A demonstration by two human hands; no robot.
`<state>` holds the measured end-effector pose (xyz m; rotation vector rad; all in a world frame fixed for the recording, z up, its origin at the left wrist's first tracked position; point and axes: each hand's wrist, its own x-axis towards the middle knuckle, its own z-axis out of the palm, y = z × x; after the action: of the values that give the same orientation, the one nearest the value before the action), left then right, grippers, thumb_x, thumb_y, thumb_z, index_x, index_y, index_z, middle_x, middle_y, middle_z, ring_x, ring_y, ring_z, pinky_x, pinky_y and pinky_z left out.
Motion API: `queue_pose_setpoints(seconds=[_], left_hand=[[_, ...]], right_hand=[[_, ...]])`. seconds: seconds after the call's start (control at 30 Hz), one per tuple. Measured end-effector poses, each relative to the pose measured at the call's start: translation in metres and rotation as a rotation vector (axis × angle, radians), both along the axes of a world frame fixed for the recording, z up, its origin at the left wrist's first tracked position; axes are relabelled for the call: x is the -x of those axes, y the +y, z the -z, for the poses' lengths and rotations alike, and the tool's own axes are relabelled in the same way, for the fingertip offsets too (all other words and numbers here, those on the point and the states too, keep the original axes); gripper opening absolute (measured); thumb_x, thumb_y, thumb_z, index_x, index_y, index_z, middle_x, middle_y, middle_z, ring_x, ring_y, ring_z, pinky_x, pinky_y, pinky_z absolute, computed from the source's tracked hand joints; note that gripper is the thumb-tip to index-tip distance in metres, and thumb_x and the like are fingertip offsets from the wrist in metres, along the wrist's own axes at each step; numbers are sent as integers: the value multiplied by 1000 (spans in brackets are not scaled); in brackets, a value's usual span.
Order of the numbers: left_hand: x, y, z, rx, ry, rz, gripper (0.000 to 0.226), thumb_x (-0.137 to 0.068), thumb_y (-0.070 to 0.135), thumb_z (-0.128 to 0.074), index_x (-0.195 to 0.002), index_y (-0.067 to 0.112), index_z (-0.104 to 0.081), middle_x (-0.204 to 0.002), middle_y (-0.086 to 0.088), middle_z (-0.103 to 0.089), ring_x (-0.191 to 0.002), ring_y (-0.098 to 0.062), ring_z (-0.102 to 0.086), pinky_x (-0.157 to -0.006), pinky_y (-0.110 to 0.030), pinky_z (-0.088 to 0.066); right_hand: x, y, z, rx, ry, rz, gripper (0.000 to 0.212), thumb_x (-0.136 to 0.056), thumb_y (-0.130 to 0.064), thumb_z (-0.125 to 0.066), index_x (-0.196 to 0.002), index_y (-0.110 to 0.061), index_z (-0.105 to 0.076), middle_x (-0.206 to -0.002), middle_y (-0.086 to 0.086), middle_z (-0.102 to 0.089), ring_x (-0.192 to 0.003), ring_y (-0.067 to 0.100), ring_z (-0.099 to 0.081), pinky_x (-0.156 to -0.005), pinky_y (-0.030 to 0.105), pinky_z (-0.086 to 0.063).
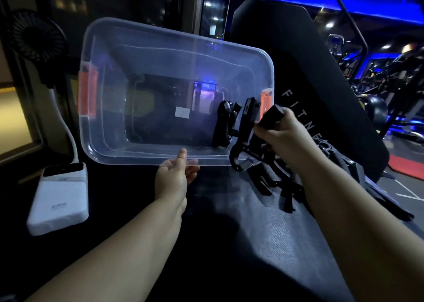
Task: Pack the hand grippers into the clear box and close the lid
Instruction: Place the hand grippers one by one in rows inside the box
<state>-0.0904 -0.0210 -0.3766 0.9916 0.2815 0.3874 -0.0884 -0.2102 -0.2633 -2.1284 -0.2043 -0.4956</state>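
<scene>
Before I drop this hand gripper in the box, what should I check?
1. Box open: ok. The clear box has no lid on and tilts its opening toward the camera.
2. Box steadied: ok. The left hand pinches its near rim.
3. Grip: ok. The right hand holds the hand gripper by one handle, at the box's right end.
4. Room inside: ok. Only a second gripper lies in there, at the right end.
5. Lid at hand: cannot tell. No lid is in view.
6. All packed: not ok. Loose grippers lie outside, right of the box.
</scene>
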Motion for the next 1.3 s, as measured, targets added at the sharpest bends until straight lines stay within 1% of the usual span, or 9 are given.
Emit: queue_pose_setpoints(seconds=[0.17,0.2,0.33,0.4,0.6,0.83,1.1,1.2,1.3], left_hand=[[-2,0,2,9,-12,10,21,-94,31,-57,-85,13,-53,-64,0,-71,-64,-15,-66,-61,-26,-52],[-3,0,3,3,-15,14,21,-94,32,-57,-85,13,-53,-65,0,-71,-64,-15,-67,-61,-25,-51],[-6,1,7,-4,1,15,23,-92,35,-58,-86,13,-54,-77,-8,-72,-70,-19,-68,-62,-27,-51],[-7,2,7,2,2,17,23,-92,35,-59,-85,14,-53,-77,-8,-72,-73,-20,-68,-65,-28,-50],[-5,0,6,-6,-11,14,23,-93,34,-57,-88,12,-53,-69,-2,-73,-71,-16,-69,-68,-28,-50],[-3,-1,1,9,-8,-3,22,-93,31,-57,-89,10,-53,-66,-2,-71,-65,-13,-67,-65,-25,-52],[-2,-1,-2,22,20,-6,21,-92,31,-57,-89,11,-52,-69,-5,-72,-71,-18,-68,-71,-29,-53],[-2,-1,-3,27,22,-3,22,-92,31,-57,-90,10,-52,-70,-5,-72,-71,-18,-68,-72,-30,-52],[-2,-1,-2,28,27,-5,22,-92,31,-57,-90,11,-51,-71,-6,-72,-72,-19,-68,-72,-30,-52]], right_hand=[[-24,22,-12,72,-18,50,45,-86,-27,-68,-121,-14,-44,-93,-1,-62,-74,12,-61,-61,17,-48],[-30,27,-12,97,-11,57,45,-87,-26,-67,-123,-15,-43,-91,-1,-61,-73,14,-60,-57,17,-46],[-60,45,-3,200,28,103,51,-87,-26,-66,-128,-10,-41,-111,10,-62,-100,31,-62,-78,33,-47],[-71,52,1,238,56,121,51,-87,-26,-65,-129,-9,-40,-117,12,-61,-104,32,-60,-77,32,-43],[-100,67,12,249,48,134,46,-87,-18,-63,-124,-7,-38,-108,11,-57,-97,31,-57,-71,29,-38],[-128,76,22,305,76,123,55,-89,-14,-57,-133,-22,-25,-96,7,-53,-81,29,-51,-69,33,-37],[-148,91,13,629,103,176,44,-88,-29,-60,-121,-21,-33,-98,10,-53,-95,35,-54,-72,36,-37],[-155,93,12,793,9,244,42,-86,-29,-61,-120,-17,-39,-108,13,-62,-112,34,-48,-75,36,-34],[-158,93,14,893,-100,318,33,-85,-26,-57,-114,-16,-45,-107,12,-65,-114,32,-44,-76,36,-29]])
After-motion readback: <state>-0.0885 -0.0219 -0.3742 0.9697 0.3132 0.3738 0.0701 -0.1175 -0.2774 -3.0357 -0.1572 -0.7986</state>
